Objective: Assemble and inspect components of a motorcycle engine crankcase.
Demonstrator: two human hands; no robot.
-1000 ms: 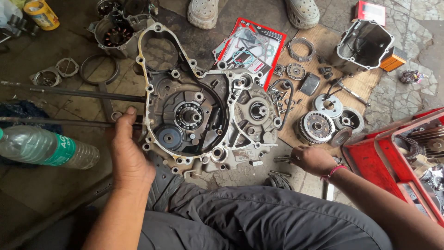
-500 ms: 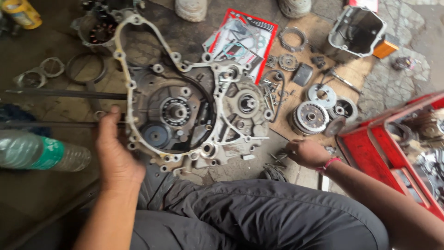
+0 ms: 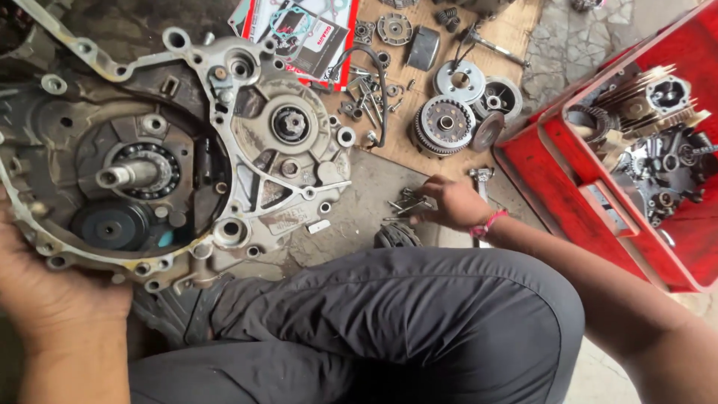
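While gripping one engine case [image 3: 187, 150], left hand [image 3: 52, 292]; right hand [image 3: 456, 203] pinching among several bolts [image 3: 407, 203]; one red crate [image 3: 591, 187].

A red plastic crate [image 3: 553, 161] sits on the right side. It is full of metal engine parts [image 3: 658, 142], all piled together. A flat brown board [image 3: 516, 34] lies on the ground near the top. On it rest a round clutch with little teeth [image 3: 444, 125], two more round metal parts [image 3: 479, 86], and a bent black rubber hose [image 3: 378, 86]. Some loose bolts [image 3: 366, 105] lie just beside the hose. A red packet of gaskets [image 3: 303, 34] lies next to the board. The floor [image 3: 576, 45] is rough grey stone.
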